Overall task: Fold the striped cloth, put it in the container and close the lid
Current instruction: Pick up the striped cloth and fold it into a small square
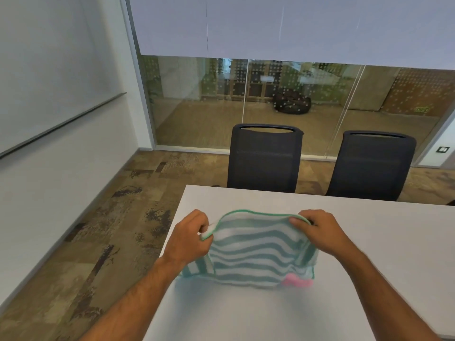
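Observation:
A green-and-white striped cloth (pixel 256 252) hangs lifted above the white table (pixel 369 242), its top edge stretched between my two hands. My left hand (pixel 190 236) pinches the cloth's upper left corner. My right hand (pixel 320 230) pinches the upper right corner. The cloth's lower edge is blurred and reaches down to the tabletop. Something pink (pixel 298 281) peeks out under the cloth's lower right corner; I cannot tell what it is. No container or lid is visible.
Two dark mesh office chairs (pixel 264 158) (pixel 371 166) stand at the table's far edge. The table's left edge (pixel 170 242) drops to patterned carpet. A glass wall is behind the chairs, and a whiteboard hangs on the left.

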`<state>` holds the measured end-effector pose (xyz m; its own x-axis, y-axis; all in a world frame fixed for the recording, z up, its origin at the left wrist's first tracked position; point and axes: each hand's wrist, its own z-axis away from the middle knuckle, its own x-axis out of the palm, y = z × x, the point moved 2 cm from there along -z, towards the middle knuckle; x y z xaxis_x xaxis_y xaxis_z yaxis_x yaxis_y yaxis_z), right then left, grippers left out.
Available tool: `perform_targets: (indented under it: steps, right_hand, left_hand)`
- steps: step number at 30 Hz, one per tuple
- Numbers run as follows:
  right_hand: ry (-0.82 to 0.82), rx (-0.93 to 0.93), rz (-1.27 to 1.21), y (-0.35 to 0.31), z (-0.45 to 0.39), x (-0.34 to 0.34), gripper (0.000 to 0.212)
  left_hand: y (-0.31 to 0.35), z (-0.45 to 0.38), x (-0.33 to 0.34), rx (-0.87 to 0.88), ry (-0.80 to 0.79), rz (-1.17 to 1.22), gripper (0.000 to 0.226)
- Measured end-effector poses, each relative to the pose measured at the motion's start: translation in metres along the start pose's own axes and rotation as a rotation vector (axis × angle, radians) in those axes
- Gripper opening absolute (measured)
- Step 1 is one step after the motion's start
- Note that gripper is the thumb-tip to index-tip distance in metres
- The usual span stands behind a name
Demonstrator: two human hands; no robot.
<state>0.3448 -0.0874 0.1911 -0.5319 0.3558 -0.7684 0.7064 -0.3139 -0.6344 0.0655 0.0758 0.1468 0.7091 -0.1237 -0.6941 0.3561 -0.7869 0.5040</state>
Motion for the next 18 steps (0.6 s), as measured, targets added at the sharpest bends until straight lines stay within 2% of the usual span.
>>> perform_targets:
  steps: [3,7,11,13,15,18]
  right_hand:
    - [0.043,-0.023,-0.028,-0.019,-0.005,-0.012,0.046]
    - [0.085,-0.012,-0.121,-0.037,-0.011,-0.02,0.036]
    - [0.087,0.011,-0.219,-0.046,-0.015,-0.023,0.024]
    - [0.069,0.002,-0.233,-0.05,-0.017,-0.024,0.021]
    - [0.045,-0.004,-0.236,-0.055,-0.017,-0.024,0.019]
    - [0.039,-0.017,-0.249,-0.059,-0.018,-0.025,0.017]
  left_hand:
    - [0.018,-0.013,-0.007,0.103,-0.034,0.051,0.023]
    - [0.031,-0.025,-0.004,0.137,-0.146,-0.056,0.025]
    - [0.037,-0.036,0.006,0.111,-0.402,-0.224,0.064]
    - [0.04,-0.04,0.01,0.077,-0.499,-0.245,0.073]
    - [0.044,-0.043,0.01,0.009,-0.481,-0.142,0.071]
    - [0.052,-0.05,0.005,0.027,-0.249,-0.108,0.046]
